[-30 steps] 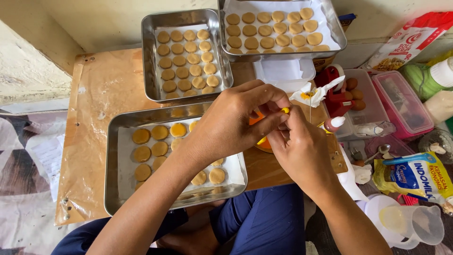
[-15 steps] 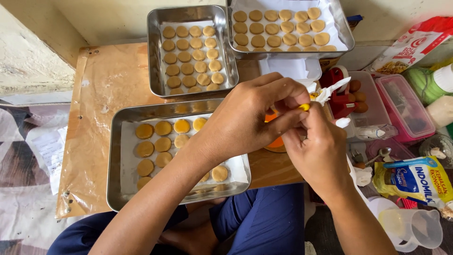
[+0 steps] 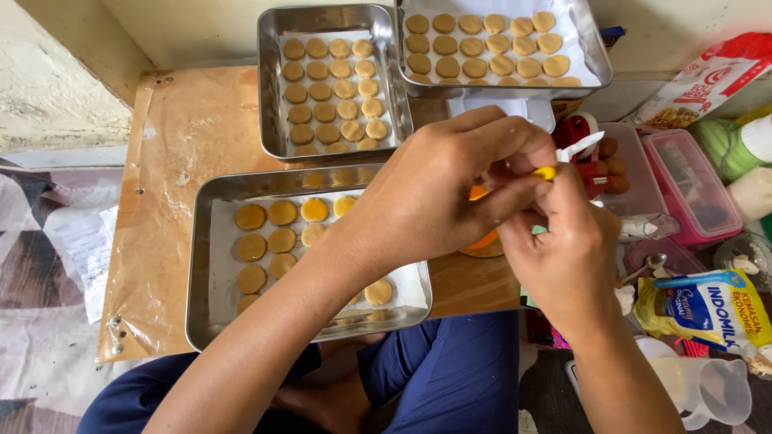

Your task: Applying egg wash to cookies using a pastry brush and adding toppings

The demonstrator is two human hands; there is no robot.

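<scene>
Cookie rounds [image 3: 281, 239] half fill the near steel tray [image 3: 201, 265] at the low table's front edge; two fuller trays [image 3: 269, 80] sit along its back edge; above the front tray's right end, the left hand [image 3: 438, 193] and right hand [image 3: 563, 249] meet, fingers pinched on a small yellow tool [image 3: 545, 172], seemingly readying it; the glazing step appears paused; next, steady aim at the unglazed rounds seems needed.

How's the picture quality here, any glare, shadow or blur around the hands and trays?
Head view: soft, even daylight; mild glare on the near tray's rim; the left hand and right hand are sharp, shading the board beneath; the far tray bows slightly from lens distortion.
</scene>
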